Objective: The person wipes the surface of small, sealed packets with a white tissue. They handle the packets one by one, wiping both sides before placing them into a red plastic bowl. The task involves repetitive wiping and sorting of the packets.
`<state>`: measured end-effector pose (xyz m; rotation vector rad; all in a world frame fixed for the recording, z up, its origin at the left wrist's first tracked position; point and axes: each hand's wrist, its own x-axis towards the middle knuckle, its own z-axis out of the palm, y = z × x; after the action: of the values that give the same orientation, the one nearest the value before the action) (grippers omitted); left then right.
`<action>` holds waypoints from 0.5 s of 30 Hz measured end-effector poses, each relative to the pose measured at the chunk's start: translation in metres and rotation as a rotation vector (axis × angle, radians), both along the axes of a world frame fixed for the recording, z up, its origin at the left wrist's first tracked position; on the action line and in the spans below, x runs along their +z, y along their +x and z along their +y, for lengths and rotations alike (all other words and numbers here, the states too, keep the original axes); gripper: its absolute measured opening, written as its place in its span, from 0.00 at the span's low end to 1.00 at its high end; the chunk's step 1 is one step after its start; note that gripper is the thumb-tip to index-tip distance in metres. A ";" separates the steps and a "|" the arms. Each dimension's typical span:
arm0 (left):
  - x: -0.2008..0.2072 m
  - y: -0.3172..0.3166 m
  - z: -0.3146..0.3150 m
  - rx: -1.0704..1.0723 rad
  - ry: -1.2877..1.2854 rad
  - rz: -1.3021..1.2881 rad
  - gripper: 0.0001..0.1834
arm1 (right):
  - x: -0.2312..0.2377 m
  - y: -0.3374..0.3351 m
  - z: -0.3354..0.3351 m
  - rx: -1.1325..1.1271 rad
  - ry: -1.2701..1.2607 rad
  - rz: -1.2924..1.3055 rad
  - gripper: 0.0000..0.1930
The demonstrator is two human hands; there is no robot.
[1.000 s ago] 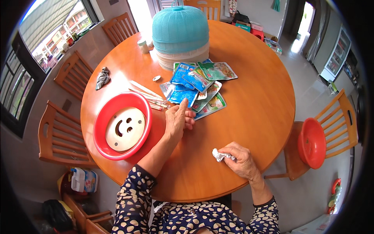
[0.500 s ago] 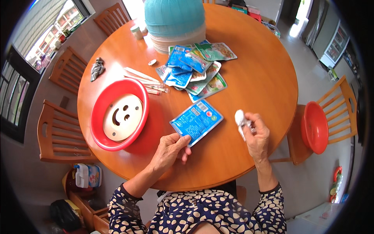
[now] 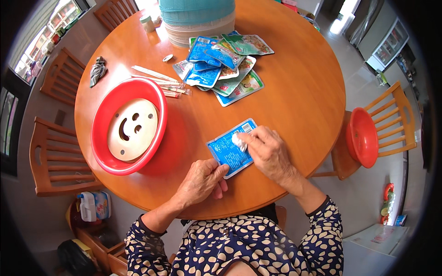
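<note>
A flat blue food pouch [image 3: 225,154] lies in front of me near the table's near edge, its printed side up. My left hand [image 3: 201,181] pinches its lower left corner, thumb on top and fingers beneath. In my right hand [image 3: 270,154] is a crumpled white tissue [image 3: 239,142], pressed onto the pouch's upper right part. The fingertips are bunched around the tissue and partly hide the pouch's right side. Beyond, a loose pile of blue and green food pouches [image 3: 205,75] lies on the table.
On the round wooden table [image 3: 299,92], a red basin [image 3: 159,131] holding a smiley-cut wooden disc [image 3: 142,110] stands at left. Behind it lie wrapped chopsticks [image 3: 159,73] and a dark crumpled cloth [image 3: 98,71]. A teal-covered container [image 3: 198,18] stands at the back; another red basin [image 3: 361,138] rests on a right chair.
My right hand has moved left from beside the pouch, bringing the tissue down onto it. My left hand keeps its grip on the corner. The view has shifted slightly.
</note>
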<state>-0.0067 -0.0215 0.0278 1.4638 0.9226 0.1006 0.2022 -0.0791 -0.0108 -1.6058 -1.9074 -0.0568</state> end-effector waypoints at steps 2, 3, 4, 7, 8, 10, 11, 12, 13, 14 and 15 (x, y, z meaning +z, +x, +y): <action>0.001 0.001 0.000 -0.015 0.022 -0.004 0.21 | 0.000 0.009 0.007 -0.033 0.023 -0.034 0.15; 0.001 0.001 0.001 -0.021 0.032 0.003 0.21 | 0.000 0.013 0.011 -0.061 0.011 -0.024 0.14; 0.002 0.001 0.002 -0.027 0.043 0.009 0.21 | 0.000 0.017 0.014 -0.088 0.000 -0.015 0.14; 0.003 0.001 0.001 -0.015 0.040 -0.004 0.21 | 0.009 0.022 0.020 -0.164 -0.010 0.045 0.14; 0.003 0.001 0.001 -0.007 0.033 -0.014 0.21 | 0.015 0.018 0.019 -0.195 -0.053 0.103 0.14; 0.003 0.002 0.002 -0.004 0.020 -0.007 0.21 | 0.019 0.005 0.015 -0.126 -0.102 0.241 0.14; 0.003 0.002 0.003 -0.003 0.012 -0.003 0.21 | 0.020 -0.007 0.013 -0.009 -0.056 0.216 0.13; 0.001 0.002 0.003 -0.015 0.022 -0.003 0.21 | 0.020 -0.019 0.011 0.102 -0.013 0.196 0.12; 0.000 0.002 0.004 -0.031 0.032 -0.004 0.20 | 0.020 -0.028 0.011 0.209 0.031 0.173 0.12; -0.001 0.002 0.004 -0.047 0.043 -0.005 0.20 | 0.016 -0.034 0.015 0.223 0.023 0.175 0.11; 0.000 0.003 0.004 -0.045 0.047 0.008 0.20 | 0.011 -0.037 0.020 0.235 0.016 0.175 0.11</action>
<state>-0.0042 -0.0174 0.0274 1.5283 0.8981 0.0838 0.1656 -0.0589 0.0001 -1.3198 -1.9384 0.1610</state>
